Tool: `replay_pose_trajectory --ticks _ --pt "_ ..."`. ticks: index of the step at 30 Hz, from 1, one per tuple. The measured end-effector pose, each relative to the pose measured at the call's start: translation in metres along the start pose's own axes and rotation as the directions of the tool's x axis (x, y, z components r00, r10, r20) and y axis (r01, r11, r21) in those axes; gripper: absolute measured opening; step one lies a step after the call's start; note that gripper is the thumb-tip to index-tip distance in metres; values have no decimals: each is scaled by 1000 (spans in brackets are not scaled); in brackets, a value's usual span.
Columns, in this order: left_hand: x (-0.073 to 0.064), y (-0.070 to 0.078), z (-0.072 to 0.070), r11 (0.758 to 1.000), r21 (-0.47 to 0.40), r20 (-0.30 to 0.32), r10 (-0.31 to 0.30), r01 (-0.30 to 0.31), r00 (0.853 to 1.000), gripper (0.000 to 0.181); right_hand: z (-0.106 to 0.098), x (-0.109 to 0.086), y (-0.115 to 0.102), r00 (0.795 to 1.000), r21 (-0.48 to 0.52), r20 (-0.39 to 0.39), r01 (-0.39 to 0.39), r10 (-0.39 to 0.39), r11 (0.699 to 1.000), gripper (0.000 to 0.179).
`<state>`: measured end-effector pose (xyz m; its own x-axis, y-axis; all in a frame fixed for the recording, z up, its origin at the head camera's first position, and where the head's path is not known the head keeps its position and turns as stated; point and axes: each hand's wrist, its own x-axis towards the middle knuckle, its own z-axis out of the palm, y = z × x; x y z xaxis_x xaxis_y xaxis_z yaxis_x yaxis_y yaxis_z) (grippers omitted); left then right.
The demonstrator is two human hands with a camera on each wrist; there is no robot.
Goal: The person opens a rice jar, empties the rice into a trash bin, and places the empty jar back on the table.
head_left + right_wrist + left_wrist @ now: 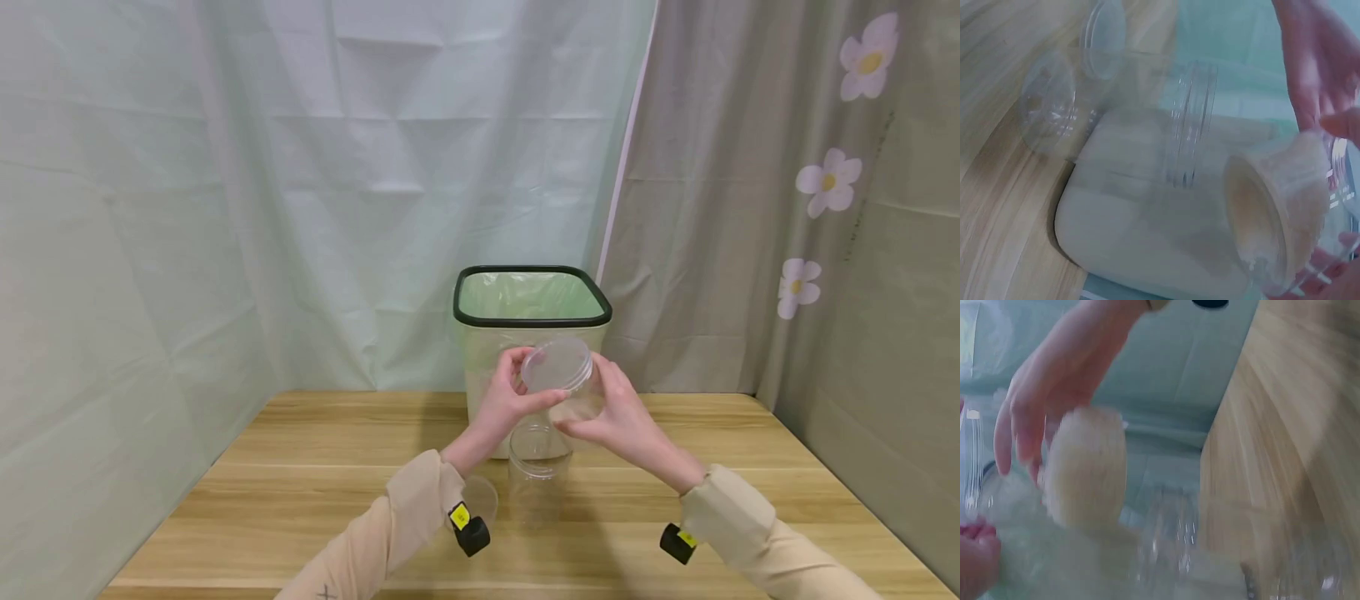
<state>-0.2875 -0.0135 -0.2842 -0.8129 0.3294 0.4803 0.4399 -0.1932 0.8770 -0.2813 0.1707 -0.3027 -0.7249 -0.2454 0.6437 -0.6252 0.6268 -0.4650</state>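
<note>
A clear round jar (588, 400) with a ribbed lid (557, 364) is held up, tilted, before the bin. My left hand (517, 400) grips the lid's edge, thumb in front and fingers behind. Around the jar's side curls my right hand (622, 417). Both wrist views show something beige at the jar's base (1275, 215); whether it is contents, I cannot tell. Below the hands a second clear jar (538, 479) stands upright on the table without a lid. Beside it a clear lid (482, 498) lies flat, partly hidden by the left wrist.
A pale bin (480, 375) with a black rim (532, 322) and a clear liner stands behind the jars. The wooden table (337, 467) ends at a hanging pale curtain (375, 208), with a grey flowered curtain (697, 250) to the right.
</note>
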Motion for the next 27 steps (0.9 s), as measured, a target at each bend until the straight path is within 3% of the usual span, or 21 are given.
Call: replay_pose_trajectory --ticks 2,7,13,21,24,27 --pt "-2 5 5 1000 10 -54 -5 5 999 63 2 0 -3 1000 -31 -31 -5 4 999 90" --pt "2 -6 13 999 35 -179 -1 7 984 62 5 0 -10 996 -97 -79 -37 30 995 91" --pt "3 -12 20 999 43 -274 15 -4 962 62 10 -1 -15 993 -150 -111 -59 43 987 92" --pt "3 -15 27 1000 14 -330 15 -11 944 65 12 -2 -18 991 -169 -105 -97 80 981 92" --pt "2 -17 27 1000 19 -316 -1 8 949 65 10 -3 -16 991 -137 -90 -110 99 984 91" --pt "1 -21 25 1000 -5 -269 -6 5 963 65 7 -4 -13 992 -82 -68 -112 107 990 90"
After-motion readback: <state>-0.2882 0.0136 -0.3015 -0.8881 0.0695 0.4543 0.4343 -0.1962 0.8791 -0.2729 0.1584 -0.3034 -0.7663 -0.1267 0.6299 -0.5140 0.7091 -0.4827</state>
